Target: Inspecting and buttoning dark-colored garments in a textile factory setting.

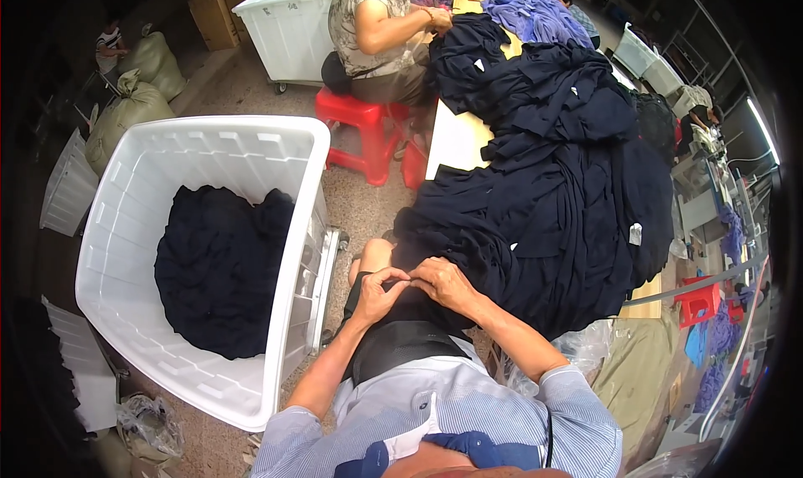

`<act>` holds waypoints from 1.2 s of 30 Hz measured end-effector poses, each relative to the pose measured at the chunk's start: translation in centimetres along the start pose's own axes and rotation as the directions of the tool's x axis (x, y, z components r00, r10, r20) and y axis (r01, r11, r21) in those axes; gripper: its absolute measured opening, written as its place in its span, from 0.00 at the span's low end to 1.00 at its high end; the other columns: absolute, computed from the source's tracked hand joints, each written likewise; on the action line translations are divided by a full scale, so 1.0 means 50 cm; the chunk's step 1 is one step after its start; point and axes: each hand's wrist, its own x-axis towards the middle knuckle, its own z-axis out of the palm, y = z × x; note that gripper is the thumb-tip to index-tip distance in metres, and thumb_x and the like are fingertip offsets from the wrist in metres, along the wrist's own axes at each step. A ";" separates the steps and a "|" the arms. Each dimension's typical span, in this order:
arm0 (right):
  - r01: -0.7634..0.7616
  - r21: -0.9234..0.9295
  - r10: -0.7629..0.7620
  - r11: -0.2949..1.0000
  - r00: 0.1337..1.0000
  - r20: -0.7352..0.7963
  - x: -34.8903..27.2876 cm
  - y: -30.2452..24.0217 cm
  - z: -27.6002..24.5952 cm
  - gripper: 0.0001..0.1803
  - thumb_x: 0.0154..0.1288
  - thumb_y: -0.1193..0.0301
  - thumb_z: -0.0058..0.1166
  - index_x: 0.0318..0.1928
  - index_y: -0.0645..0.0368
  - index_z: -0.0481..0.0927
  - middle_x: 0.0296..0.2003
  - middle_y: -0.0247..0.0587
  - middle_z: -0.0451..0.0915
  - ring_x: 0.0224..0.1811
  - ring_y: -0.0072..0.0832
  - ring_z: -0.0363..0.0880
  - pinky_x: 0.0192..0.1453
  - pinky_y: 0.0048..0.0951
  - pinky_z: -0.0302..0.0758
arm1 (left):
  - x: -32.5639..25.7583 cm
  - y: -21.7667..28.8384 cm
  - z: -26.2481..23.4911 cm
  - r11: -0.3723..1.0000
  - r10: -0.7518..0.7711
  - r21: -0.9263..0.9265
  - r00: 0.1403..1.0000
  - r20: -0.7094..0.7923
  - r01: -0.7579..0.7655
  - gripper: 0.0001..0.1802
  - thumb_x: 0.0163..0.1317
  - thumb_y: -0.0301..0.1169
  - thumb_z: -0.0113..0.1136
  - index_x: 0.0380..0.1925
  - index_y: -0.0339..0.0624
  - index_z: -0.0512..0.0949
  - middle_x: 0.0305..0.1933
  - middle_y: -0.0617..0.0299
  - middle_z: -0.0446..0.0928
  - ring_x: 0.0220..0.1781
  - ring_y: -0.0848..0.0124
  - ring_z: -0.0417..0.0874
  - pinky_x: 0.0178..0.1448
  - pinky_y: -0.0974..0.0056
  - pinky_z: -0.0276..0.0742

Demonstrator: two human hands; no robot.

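My left hand (378,287) and my right hand (443,281) meet just below the middle of the frame, fingertips nearly touching; both are pinched narrow on one small fold of the dark navy garment (468,227) that spills off the table edge onto my lap; what exactly sits between the fingertips is too small to tell. The cloth lies straight ahead of my fingers and runs up and to the right, its long axis climbing toward the big heap of navy garments (552,135) that covers the table in the upper right; neither hand is clearly nearer, though the right lies slightly further onto the cloth while the left curls in from the side.

At the left of the frame stands a large white plastic bin (209,139), just beside my knee, with more dark navy cloth (222,269) piled in it; a second white bin (293,22) stands at the upper middle; brown cardboard boxes (219,5) sit in the upper left, and stuffed olive sacks (134,93) lie below them. Small white tags (636,233) show on the heap, one rectangular at the right side, others tiny near the top; a purple pile (535,14) lies at the top edge. Another person (376,35) sits on a red stool (368,127) at the upper middle, a hand on the heap.
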 end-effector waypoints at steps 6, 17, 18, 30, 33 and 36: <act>0.039 -0.063 -0.039 0.997 0.999 0.006 0.007 -0.004 0.000 0.08 0.66 0.72 0.74 0.42 0.61 0.90 0.37 0.44 0.87 0.43 0.46 0.88 0.49 0.44 0.82 | 0.003 -0.019 -0.007 0.998 -0.008 -0.054 1.000 0.000 0.008 0.06 0.71 0.23 0.73 0.45 0.33 0.90 0.42 0.59 0.93 0.47 0.73 0.92 0.56 0.66 0.86; -0.044 -0.036 0.039 0.998 0.991 -0.128 0.005 -0.005 0.014 0.06 0.64 0.77 0.75 0.39 0.65 0.91 0.35 0.50 0.90 0.38 0.49 0.90 0.46 0.43 0.85 | 0.002 0.005 0.037 0.997 0.052 0.058 0.983 -0.176 -0.042 0.06 0.71 0.22 0.72 0.46 0.34 0.87 0.41 0.54 0.90 0.45 0.66 0.92 0.53 0.62 0.85; -0.073 -0.029 0.067 0.997 0.985 -0.162 0.004 -0.007 0.018 0.06 0.63 0.77 0.74 0.39 0.65 0.91 0.34 0.51 0.89 0.36 0.49 0.90 0.43 0.43 0.85 | 0.002 0.007 0.045 0.992 0.083 0.107 0.971 -0.223 -0.060 0.06 0.72 0.22 0.72 0.45 0.34 0.87 0.41 0.55 0.90 0.44 0.67 0.91 0.52 0.62 0.84; -0.086 -0.026 0.073 0.996 0.942 -0.327 0.006 -0.003 0.039 0.05 0.63 0.84 0.66 0.39 0.66 0.84 0.33 0.53 0.85 0.34 0.50 0.87 0.39 0.42 0.83 | 0.014 0.022 0.077 0.936 0.311 0.256 0.908 -0.280 -0.242 0.05 0.72 0.21 0.68 0.45 0.35 0.85 0.58 0.47 0.89 0.59 0.48 0.89 0.67 0.51 0.83; 0.033 -0.180 -0.088 0.983 0.947 -0.308 0.016 -0.021 0.016 0.07 0.62 0.81 0.70 0.38 0.61 0.84 0.31 0.44 0.84 0.31 0.43 0.84 0.38 0.40 0.77 | 0.009 0.037 0.057 0.954 0.263 0.201 0.943 -0.203 -0.223 0.11 0.69 0.19 0.70 0.49 0.37 0.84 0.55 0.49 0.91 0.55 0.50 0.92 0.64 0.52 0.85; 0.160 -0.306 -0.248 0.938 0.929 -0.274 0.020 -0.048 -0.009 0.10 0.58 0.80 0.74 0.38 0.60 0.85 0.24 0.37 0.78 0.25 0.36 0.79 0.34 0.37 0.69 | 0.001 0.084 0.030 0.949 0.274 0.197 0.954 -0.120 -0.248 0.16 0.65 0.17 0.71 0.53 0.36 0.83 0.51 0.49 0.90 0.53 0.49 0.93 0.59 0.53 0.88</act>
